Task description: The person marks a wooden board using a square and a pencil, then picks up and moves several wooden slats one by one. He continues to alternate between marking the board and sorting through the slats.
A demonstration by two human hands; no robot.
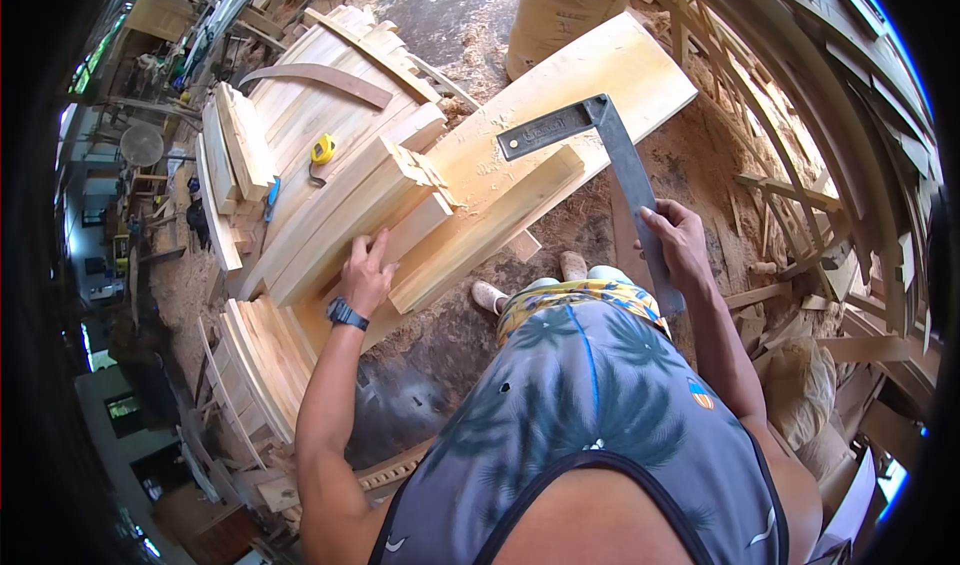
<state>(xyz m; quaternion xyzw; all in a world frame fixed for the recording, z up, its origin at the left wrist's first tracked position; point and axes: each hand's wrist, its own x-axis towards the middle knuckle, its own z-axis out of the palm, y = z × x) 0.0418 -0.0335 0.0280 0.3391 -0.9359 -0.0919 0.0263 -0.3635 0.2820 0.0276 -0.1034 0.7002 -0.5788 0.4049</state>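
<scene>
My right hand [680,245] is closed around the long blade of a carpenter's square [628,165]. The dark handle of the square extends left above a wide wooden plank [640,60]. My left hand [368,275], with a watch on its wrist, rests on a short wooden piece [418,223], fingers stretched out. That piece lies between a stack of jointed boards [340,215] and a thick wooden beam [480,235]. Wood shavings are scattered on the plank near the square.
A yellow tape measure [323,149] sits on the boards at left, with a blue-handled tool [272,199] nearby. A curved wooden strip [320,78] lies farther back. Beyond the plank stands a brown sack [570,15]. Lumber frames [790,185] lean at right, and sawdust covers the floor.
</scene>
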